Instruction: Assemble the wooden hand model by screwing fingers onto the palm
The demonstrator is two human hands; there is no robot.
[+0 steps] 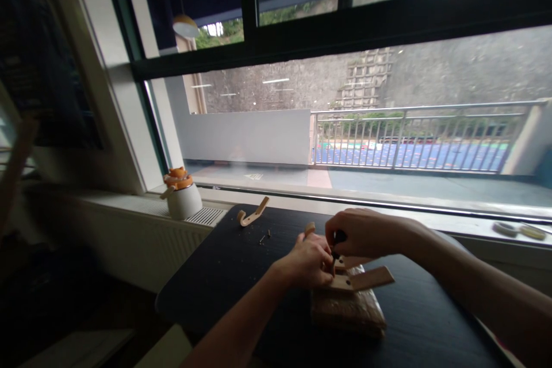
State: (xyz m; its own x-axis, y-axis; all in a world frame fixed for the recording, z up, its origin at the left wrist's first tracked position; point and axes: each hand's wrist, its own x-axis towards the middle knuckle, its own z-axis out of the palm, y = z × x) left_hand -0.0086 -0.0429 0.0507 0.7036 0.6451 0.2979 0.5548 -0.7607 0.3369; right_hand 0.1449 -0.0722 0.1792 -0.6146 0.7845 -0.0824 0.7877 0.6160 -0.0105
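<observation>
Right hand (pixel 364 231) closed around dark tool (pixel 340 236), right of frame centre, with long axis steeply down toward wooden hooks (pixel 373 278), held by left hand (pixel 307 259) just beside.

A pale, bent wooden piece (pixel 374 279) with a dark hole rests across a shiny brown block (pixel 347 315).

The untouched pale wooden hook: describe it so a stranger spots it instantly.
Below the wide, dark-framed window is a dark rounded-corner table. Near its far left corner lies the pale wooden hook, curled at one end. Unlike the similar wooden pieces by the left hand and right hand, it lies untouched.
</observation>
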